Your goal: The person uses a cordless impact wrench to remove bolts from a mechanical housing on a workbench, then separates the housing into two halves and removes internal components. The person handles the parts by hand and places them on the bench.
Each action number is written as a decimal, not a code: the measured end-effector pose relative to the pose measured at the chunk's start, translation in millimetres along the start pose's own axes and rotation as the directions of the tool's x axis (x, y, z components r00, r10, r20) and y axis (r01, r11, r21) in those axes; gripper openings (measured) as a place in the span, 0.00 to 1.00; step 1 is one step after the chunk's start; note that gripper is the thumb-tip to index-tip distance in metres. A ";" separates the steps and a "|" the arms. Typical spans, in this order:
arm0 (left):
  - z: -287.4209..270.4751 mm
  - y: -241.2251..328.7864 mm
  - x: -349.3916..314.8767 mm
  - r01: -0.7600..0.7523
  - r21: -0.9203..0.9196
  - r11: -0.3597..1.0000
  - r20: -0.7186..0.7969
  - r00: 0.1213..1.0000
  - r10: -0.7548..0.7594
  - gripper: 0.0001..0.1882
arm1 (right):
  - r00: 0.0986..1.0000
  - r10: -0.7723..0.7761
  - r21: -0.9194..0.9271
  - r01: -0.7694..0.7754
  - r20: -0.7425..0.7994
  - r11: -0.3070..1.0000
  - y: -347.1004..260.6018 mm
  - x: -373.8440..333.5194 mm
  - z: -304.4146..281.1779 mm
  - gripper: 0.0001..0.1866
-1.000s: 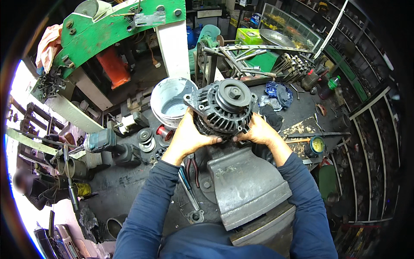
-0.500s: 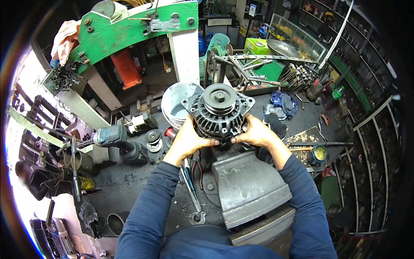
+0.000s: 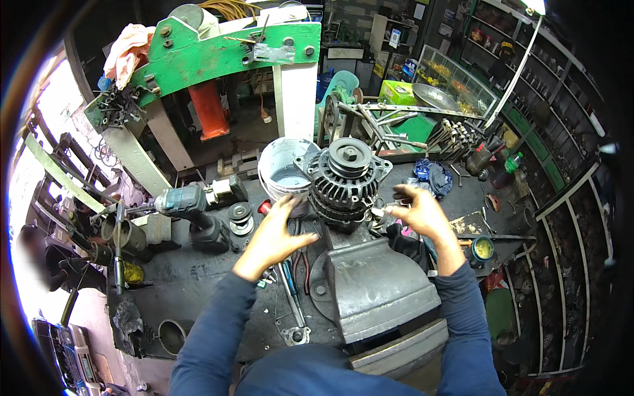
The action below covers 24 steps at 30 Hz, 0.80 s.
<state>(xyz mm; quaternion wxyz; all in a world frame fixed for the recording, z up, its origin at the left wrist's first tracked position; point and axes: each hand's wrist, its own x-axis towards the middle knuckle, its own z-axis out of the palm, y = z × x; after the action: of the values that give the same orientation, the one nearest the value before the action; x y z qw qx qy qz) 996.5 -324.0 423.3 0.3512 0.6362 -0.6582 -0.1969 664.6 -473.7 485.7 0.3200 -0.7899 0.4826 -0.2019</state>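
An alternator [image 3: 345,188] with a grooved pulley [image 3: 350,157] on top rests upright on the far end of the large bench vise [image 3: 376,284]. My left hand [image 3: 276,241] is open to its left, thumb and fingers spread and apart from it. On the other side my right hand [image 3: 422,214] is open too, its fingers stretched out near the alternator's lower body. Neither hand holds anything. Behind my left hand stands a white bucket [image 3: 267,173], partly hidden by the alternator.
A cordless impact wrench [image 3: 181,204] and loose pulleys [image 3: 240,218] lie on the left of the bench. Pliers [image 3: 305,261] and a ratchet [image 3: 290,290] are beside the vise. A blue rag [image 3: 432,178] and a tub of grease [image 3: 483,249] are on the right. A green press frame [image 3: 224,56] rises behind.
Both my hands have let go of the alternator and moved apart to either side. The alternator, gripped between them before, now stands on the vise. The view has shifted slightly.
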 end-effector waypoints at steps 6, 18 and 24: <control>-63.7 -9.7 -158.4 0.184 0.048 0.982 -0.017 0.983 -0.184 0.38 | 0.912 -0.331 -0.167 0.297 -0.244 0.940 -60.9 -9.5 -21.6 0.36; -98.1 -1.5 -340.6 0.523 0.026 0.852 -0.296 0.818 -0.493 0.33 | 0.929 -0.370 -0.660 0.283 0.009 0.696 -150.8 58.7 23.5 0.44; -114.8 -5.5 -363.9 0.579 -0.013 0.815 -0.314 0.772 -0.553 0.33 | 0.860 -0.510 -0.719 0.336 -0.030 0.609 -144.3 63.7 26.2 0.36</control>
<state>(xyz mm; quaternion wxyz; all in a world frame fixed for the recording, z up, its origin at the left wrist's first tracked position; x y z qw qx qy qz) 1061.7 51.9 419.9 0.3449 0.8413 -0.3819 -0.1655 801.3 -474.8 568.7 -0.1142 -0.9129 0.3541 -0.1678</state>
